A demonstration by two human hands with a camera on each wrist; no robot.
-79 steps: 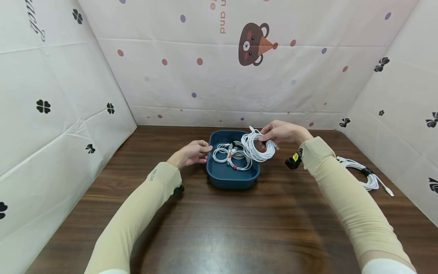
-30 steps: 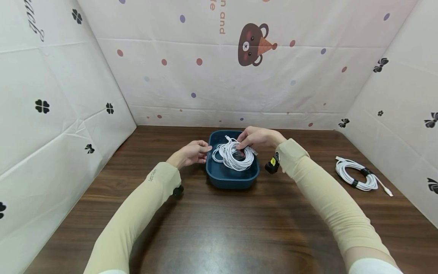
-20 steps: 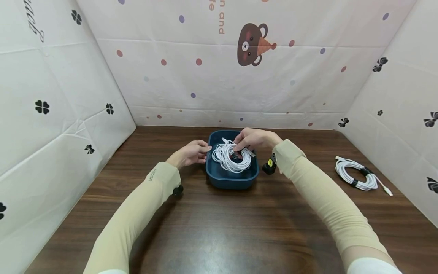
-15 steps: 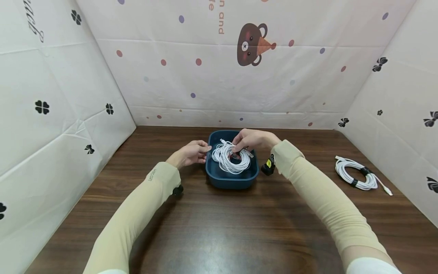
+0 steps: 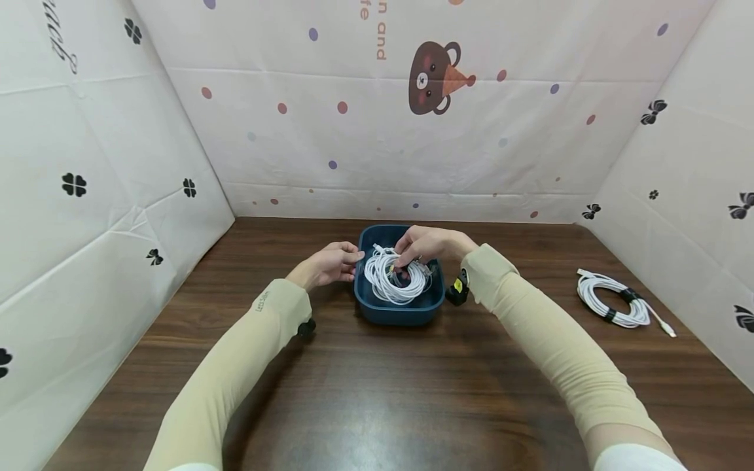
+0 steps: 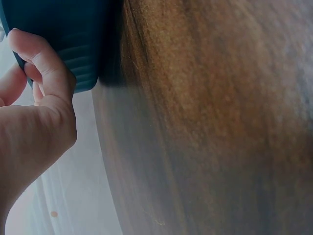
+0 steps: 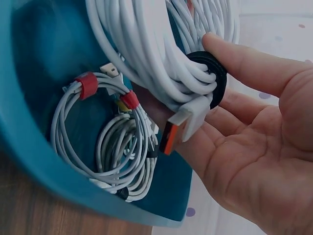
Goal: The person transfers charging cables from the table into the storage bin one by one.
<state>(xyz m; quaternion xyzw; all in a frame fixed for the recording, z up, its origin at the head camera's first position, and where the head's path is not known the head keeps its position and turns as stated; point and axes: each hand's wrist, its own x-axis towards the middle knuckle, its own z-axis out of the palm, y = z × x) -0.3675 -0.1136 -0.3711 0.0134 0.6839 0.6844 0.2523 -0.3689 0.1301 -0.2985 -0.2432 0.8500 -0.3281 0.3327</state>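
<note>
A blue plastic bin stands on the table. My left hand holds its left rim, the thumb against the wall in the left wrist view. With thumb and fingers my right hand grips a thick coiled white USB cable by its black strap, low in the bin. An orange-lined USB plug sticks out beside the strap. Under the held coil, in the right wrist view, lie a thinner cable coil with red ties and another coil with dark ties.
Another white cable coil with black straps lies on the brown wooden table at the right. A patterned white sheet rises behind the table and at both sides.
My right hand has carried the thick white cable left and down, from above the bin's right side into it over the smaller coils. The left hand has stayed at the rim.
</note>
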